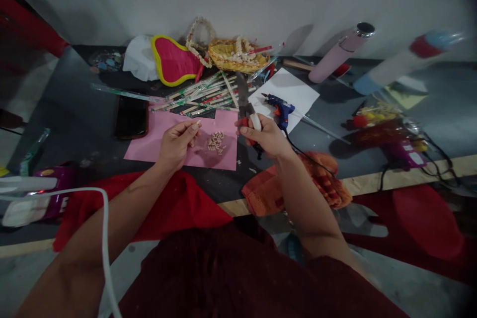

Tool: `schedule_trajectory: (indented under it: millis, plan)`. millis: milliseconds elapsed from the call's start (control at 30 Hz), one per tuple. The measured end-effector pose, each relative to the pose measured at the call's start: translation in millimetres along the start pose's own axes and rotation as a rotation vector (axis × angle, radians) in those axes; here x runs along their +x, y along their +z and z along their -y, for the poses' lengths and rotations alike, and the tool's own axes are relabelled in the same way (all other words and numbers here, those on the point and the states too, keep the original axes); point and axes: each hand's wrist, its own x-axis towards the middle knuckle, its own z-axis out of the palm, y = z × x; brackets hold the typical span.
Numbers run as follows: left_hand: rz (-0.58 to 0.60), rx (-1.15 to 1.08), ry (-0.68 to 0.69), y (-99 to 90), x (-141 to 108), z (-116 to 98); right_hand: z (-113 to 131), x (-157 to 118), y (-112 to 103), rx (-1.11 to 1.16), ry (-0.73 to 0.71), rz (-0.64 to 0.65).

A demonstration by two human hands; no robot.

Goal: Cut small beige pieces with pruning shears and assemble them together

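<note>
My left hand [179, 141] pinches a small pale piece [198, 123] between thumb and forefinger, over pink paper [156, 131]. In my right hand [270, 135] is a knife [243, 92] with a white handle, its dark blade pointing away from me. Between both hands, a small pile of short cut stick pieces [216, 143] lies on the pink paper. Beyond it, several wrapped chopsticks [203, 94] are heaped loosely. A blue glue gun [282, 109] rests on white paper [294, 87], just past my right hand.
A phone [131, 117] lies left of the pink paper. Along the back stand a yellow basket [223, 57], a pink-and-yellow shape [173, 59] and a pink bottle [337, 54]. An orange cloth [320, 179] and a red cloth [167, 208] lie at the front edge.
</note>
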Motion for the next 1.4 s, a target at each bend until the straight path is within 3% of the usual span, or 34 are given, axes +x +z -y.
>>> schedule_trajectory:
  millis: [133, 267, 367, 467, 967, 1167, 1400]
  plan:
    - [0.005, -0.065, -0.03, 1.5, -0.2, -4.9, 3.4, -2.6, 7.8, -0.156, -0.139, 0.037]
    - [-0.009, -0.081, -0.039, 1.7, 0.0, -8.0, 7.0, -6.8, 14.2, -0.706, -0.309, 0.061]
    - [-0.019, -0.079, -0.036, 0.7, 0.2, -7.6, 7.7, -10.8, 20.7, -1.059, -0.271, 0.126]
    - [-0.002, -0.057, -0.005, -0.4, 0.1, -4.8, 7.3, -13.0, 27.0, -1.215, -0.229, 0.158]
    - [0.033, 0.121, 0.078, -3.1, -0.8, 1.9, 7.3, -14.9, 40.4, -1.286, -0.245, 0.147]
    - [0.029, 0.171, 0.117, -4.8, -0.8, 2.2, 3.4, -12.3, 40.5, -1.144, -0.208, 0.066]
    - [0.028, 0.201, 0.128, -4.7, -4.1, 4.1, 7.4, -12.2, 45.2, -1.224, -0.12, 0.075]
